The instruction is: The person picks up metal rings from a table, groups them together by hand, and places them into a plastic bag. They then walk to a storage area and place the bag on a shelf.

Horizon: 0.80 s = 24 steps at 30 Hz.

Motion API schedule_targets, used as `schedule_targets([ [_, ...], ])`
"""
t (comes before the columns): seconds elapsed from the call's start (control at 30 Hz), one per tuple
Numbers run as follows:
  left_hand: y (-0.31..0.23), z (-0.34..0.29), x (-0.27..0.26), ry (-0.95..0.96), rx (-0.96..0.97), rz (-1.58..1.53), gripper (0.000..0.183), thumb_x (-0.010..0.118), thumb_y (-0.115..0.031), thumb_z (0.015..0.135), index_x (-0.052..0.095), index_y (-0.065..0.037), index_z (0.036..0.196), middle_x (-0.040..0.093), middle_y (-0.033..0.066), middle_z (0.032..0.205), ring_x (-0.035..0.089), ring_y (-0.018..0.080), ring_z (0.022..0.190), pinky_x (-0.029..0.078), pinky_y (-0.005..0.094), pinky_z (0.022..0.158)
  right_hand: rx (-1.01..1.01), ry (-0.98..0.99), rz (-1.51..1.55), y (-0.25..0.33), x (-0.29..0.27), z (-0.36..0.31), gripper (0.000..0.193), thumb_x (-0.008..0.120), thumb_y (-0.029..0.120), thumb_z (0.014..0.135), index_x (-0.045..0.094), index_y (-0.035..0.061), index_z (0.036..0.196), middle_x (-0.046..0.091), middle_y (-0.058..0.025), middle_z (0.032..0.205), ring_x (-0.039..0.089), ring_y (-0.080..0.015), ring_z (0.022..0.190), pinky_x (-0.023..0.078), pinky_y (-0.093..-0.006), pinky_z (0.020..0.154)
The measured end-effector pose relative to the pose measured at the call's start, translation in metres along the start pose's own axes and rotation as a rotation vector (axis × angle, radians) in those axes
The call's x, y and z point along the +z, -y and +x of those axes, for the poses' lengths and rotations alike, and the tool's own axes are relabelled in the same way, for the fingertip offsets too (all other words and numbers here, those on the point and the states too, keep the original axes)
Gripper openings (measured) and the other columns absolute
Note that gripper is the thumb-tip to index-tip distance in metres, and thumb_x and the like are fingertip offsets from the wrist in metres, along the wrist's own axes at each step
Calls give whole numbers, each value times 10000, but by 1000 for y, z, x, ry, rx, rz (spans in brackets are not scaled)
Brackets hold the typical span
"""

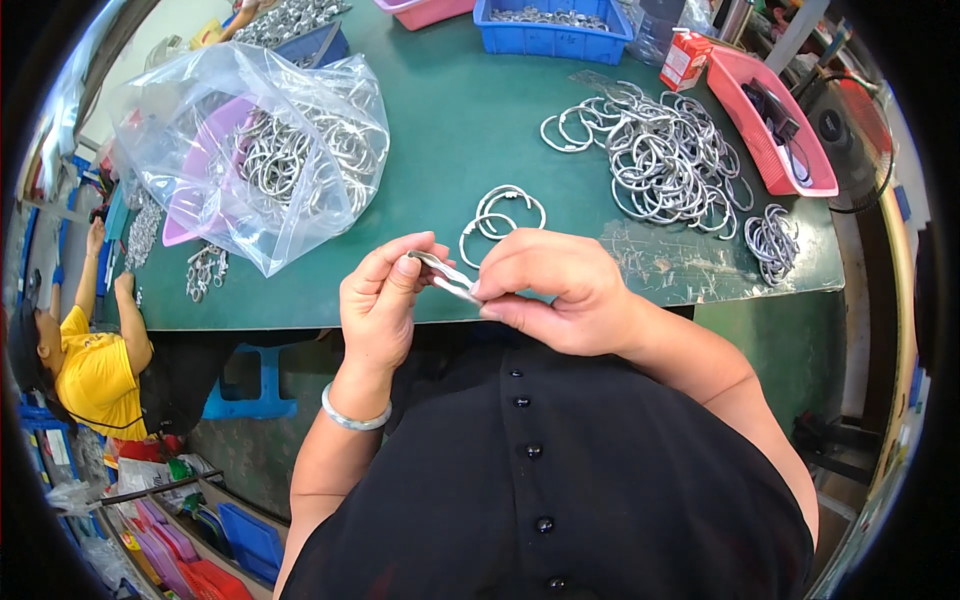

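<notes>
Between my two hands, just above the table's near edge, is a silver metal ring (446,277), seen nearly edge-on. My left hand (385,290) pinches one end of it between thumb and fingers. The fingertips of my right hand (555,290) are closed on the other end. Just beyond my hands two loose metal rings (508,190) lie overlapping on the green table (450,120). A large pile of similar rings (665,155) spreads to the right, and a smaller bundle of rings (771,245) sits by the right edge.
At the left, a clear plastic bag (345,90) of rings lies over a purple basket (190,210). Small metal parts (207,270) lie near it. Blue bin (555,42), red-and-white box (686,60), pink basket (790,165) and fan (845,130) stand farther off. A person in yellow (100,380) works at left.
</notes>
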<state>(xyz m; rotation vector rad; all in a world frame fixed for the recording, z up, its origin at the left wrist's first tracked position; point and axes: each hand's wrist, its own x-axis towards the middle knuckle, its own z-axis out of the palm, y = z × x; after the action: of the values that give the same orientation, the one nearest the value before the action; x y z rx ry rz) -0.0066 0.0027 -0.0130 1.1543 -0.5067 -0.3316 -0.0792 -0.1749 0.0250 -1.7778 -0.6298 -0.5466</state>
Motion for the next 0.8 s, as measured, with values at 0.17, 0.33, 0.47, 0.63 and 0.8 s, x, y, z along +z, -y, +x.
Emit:
schedule_targets([
  [0.17,4,-1,2,31,-78,-112,222,485,-94,871,546,26,1048,604,133,921,583,164,750,472,256,668,-63,30,-37,0,6,1,179,670,25,651,569,58,795,567,-81,744,563,-250,698,451,-325,603],
  [0.33,4,-2,4,20,-115,-122,220,489,-94,869,548,28,1042,606,128,913,579,154,739,472,252,661,-75,17,-67,2,7,2,169,666,29,659,573,56,798,566,-83,741,561,-251,690,452,-317,607],
  [0.47,3,-4,3,-9,-156,-127,207,499,-105,865,554,31,1012,612,114,881,573,141,722,468,238,637,74,-29,4,-1,2,1,123,647,34,705,603,36,820,579,-80,738,564,-196,677,444,-282,602],
  [0.63,-1,-4,6,-39,-448,-224,154,477,-125,876,561,1,902,594,65,759,568,124,600,451,222,542,611,-177,471,-10,-4,-2,125,606,118,802,595,-4,829,567,-2,709,490,-50,618,394,-184,562],
  [0.8,3,-5,7,-58,-541,-232,152,486,-134,872,566,-5,886,584,52,726,544,106,555,434,219,506,656,-198,571,-19,-4,-3,115,583,140,815,590,26,802,583,-19,707,507,-68,600,415,-197,551],
])
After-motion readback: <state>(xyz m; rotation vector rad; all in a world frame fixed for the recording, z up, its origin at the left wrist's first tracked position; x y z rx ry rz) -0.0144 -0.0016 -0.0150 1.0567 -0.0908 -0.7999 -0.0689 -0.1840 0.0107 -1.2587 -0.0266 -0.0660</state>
